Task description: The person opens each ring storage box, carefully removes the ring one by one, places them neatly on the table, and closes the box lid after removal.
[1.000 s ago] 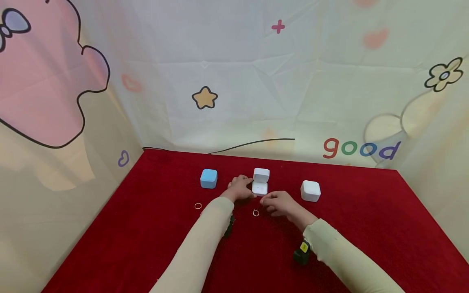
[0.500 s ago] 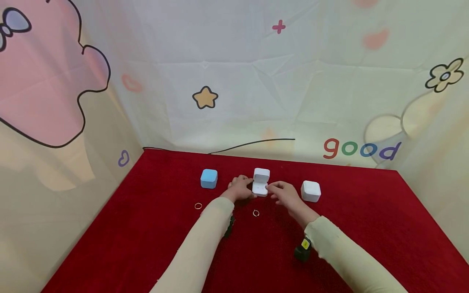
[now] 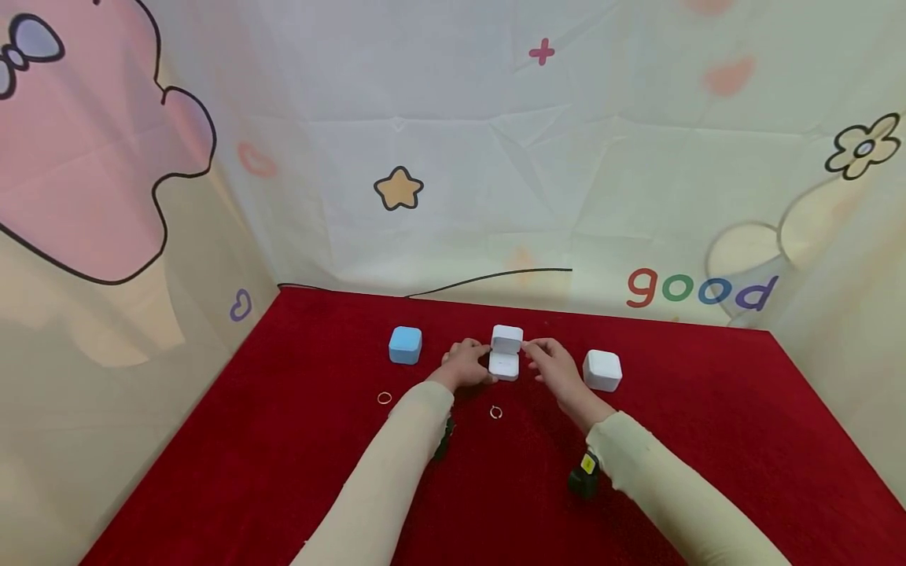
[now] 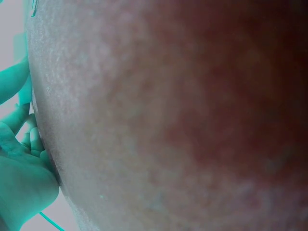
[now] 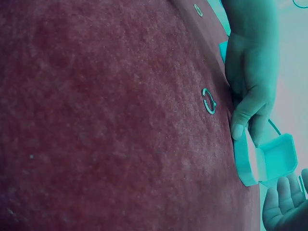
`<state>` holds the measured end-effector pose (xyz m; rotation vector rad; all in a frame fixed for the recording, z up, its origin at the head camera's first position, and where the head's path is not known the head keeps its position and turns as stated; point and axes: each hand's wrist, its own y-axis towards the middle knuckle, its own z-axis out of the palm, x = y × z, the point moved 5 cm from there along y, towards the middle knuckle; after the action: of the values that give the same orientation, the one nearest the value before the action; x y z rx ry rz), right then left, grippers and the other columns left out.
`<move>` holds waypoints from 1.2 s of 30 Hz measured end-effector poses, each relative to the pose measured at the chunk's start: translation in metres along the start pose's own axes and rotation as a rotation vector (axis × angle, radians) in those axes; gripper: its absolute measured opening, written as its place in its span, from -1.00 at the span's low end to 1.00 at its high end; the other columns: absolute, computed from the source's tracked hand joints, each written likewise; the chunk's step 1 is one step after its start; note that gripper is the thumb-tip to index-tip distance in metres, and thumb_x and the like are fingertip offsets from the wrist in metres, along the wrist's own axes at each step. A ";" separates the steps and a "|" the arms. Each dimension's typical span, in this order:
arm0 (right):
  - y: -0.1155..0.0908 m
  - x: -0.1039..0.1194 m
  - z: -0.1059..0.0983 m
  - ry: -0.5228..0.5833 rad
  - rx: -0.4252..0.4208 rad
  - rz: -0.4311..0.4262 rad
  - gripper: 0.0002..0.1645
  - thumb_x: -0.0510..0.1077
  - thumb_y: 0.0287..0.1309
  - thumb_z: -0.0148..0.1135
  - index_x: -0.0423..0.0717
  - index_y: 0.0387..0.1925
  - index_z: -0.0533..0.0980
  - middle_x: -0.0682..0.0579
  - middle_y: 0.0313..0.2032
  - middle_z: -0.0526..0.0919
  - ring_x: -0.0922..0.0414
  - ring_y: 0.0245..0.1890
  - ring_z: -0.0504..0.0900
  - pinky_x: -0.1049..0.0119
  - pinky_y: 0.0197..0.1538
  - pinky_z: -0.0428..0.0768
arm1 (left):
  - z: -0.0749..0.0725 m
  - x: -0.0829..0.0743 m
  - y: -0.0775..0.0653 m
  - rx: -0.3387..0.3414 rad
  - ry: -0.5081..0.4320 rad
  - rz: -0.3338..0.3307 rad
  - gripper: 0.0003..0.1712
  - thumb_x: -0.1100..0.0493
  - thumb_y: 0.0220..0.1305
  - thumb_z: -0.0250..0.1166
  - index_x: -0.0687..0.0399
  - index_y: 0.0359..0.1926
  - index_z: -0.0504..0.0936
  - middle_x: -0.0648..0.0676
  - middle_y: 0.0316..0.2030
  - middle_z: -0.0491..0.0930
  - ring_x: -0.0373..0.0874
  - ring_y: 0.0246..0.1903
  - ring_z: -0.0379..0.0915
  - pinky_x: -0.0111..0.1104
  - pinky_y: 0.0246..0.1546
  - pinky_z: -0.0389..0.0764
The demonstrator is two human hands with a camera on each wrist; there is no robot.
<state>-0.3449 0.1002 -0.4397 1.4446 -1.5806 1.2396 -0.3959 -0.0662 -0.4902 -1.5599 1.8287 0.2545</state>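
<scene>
The box [image 3: 504,374] stands between the hands, its raised lid [image 3: 507,336] beside the right hand [image 3: 557,373]. The left hand [image 3: 465,366] grips its base; the right's fingers look relaxed, seemingly holding nothing.

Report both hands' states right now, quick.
Left hand: holding the open white box at its left side.
Right hand: open, fingers relaxed, right beside the raised lid; can't tell whether it touches.
</scene>
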 end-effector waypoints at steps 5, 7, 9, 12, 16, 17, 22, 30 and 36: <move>0.002 0.002 0.000 0.019 -0.004 -0.005 -0.39 0.10 0.55 -0.05 -0.25 0.36 0.29 -0.27 0.34 0.42 -0.14 0.23 0.47 0.09 0.23 0.54 | 0.000 0.000 0.000 -0.011 0.014 0.003 -0.19 0.08 0.30 0.40 0.00 0.52 0.34 0.14 0.45 0.29 0.08 0.42 0.15 -0.03 0.44 0.24; 0.002 0.003 0.000 0.021 -0.006 0.000 -0.38 0.10 0.54 -0.04 -0.24 0.37 0.28 -0.25 0.34 0.41 -0.13 0.23 0.47 0.08 0.24 0.53 | 0.001 0.000 0.001 -0.014 0.019 0.006 -0.19 0.07 0.30 0.41 0.00 0.52 0.35 0.14 0.44 0.29 0.07 0.41 0.16 -0.03 0.43 0.25; 0.003 0.004 0.000 0.022 -0.008 0.003 -0.37 0.10 0.54 -0.03 -0.25 0.39 0.27 -0.25 0.34 0.40 -0.13 0.23 0.46 0.08 0.23 0.53 | 0.001 -0.001 0.001 -0.011 0.017 0.008 -0.19 0.08 0.30 0.41 0.01 0.52 0.35 0.14 0.45 0.29 0.08 0.41 0.16 -0.03 0.44 0.25; 0.004 0.005 0.000 0.031 -0.001 0.005 -0.34 0.09 0.54 -0.03 -0.25 0.43 0.23 -0.25 0.36 0.37 -0.14 0.27 0.44 0.04 0.27 0.50 | 0.001 -0.001 0.000 -0.008 0.003 0.008 -0.18 0.09 0.28 0.42 0.02 0.51 0.35 0.15 0.44 0.29 0.08 0.41 0.16 -0.02 0.44 0.25; 0.008 0.005 0.000 0.042 0.017 0.007 -0.28 0.09 0.53 -0.03 -0.25 0.49 0.18 -0.27 0.42 0.33 -0.18 0.34 0.39 -0.05 0.35 0.46 | 0.000 -0.003 -0.002 -0.008 -0.002 0.003 -0.18 0.10 0.27 0.43 0.03 0.51 0.36 0.16 0.44 0.30 0.08 0.41 0.16 -0.02 0.44 0.25; 0.009 0.005 0.000 0.040 0.020 0.009 -0.27 0.09 0.54 -0.03 -0.24 0.50 0.18 -0.28 0.43 0.33 -0.18 0.36 0.39 -0.06 0.37 0.45 | 0.000 -0.003 -0.003 -0.008 0.000 0.001 -0.18 0.09 0.27 0.43 0.03 0.51 0.36 0.15 0.44 0.30 0.08 0.41 0.16 -0.02 0.44 0.24; 0.018 0.002 0.000 0.047 0.032 0.025 -0.25 0.11 0.55 -0.04 -0.23 0.54 0.15 -0.28 0.48 0.29 -0.19 0.42 0.35 -0.07 0.44 0.42 | -0.003 -0.006 -0.007 -0.012 0.019 0.002 -0.21 0.09 0.31 0.39 0.04 0.51 0.35 0.16 0.44 0.29 0.08 0.41 0.15 -0.04 0.45 0.23; 0.026 0.000 0.003 0.036 0.051 0.028 -0.21 0.11 0.56 -0.08 -0.24 0.57 0.08 -0.30 0.52 0.22 -0.22 0.46 0.30 -0.09 0.49 0.38 | -0.008 -0.011 -0.022 -0.012 0.003 0.011 -0.22 0.08 0.33 0.36 0.06 0.52 0.34 0.17 0.45 0.28 0.07 0.41 0.16 -0.06 0.46 0.23; 0.032 -0.004 0.002 0.041 0.056 0.048 -0.23 0.12 0.56 -0.07 -0.26 0.55 0.12 -0.30 0.52 0.22 -0.23 0.47 0.30 -0.09 0.49 0.39 | -0.006 -0.010 -0.017 -0.008 0.010 0.005 -0.20 0.08 0.32 0.37 0.05 0.52 0.33 0.16 0.45 0.28 0.06 0.41 0.16 -0.07 0.45 0.24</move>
<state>-0.3752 0.0981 -0.4508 1.4139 -1.5723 1.3424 -0.3818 -0.0663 -0.4751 -1.5649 1.8414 0.2564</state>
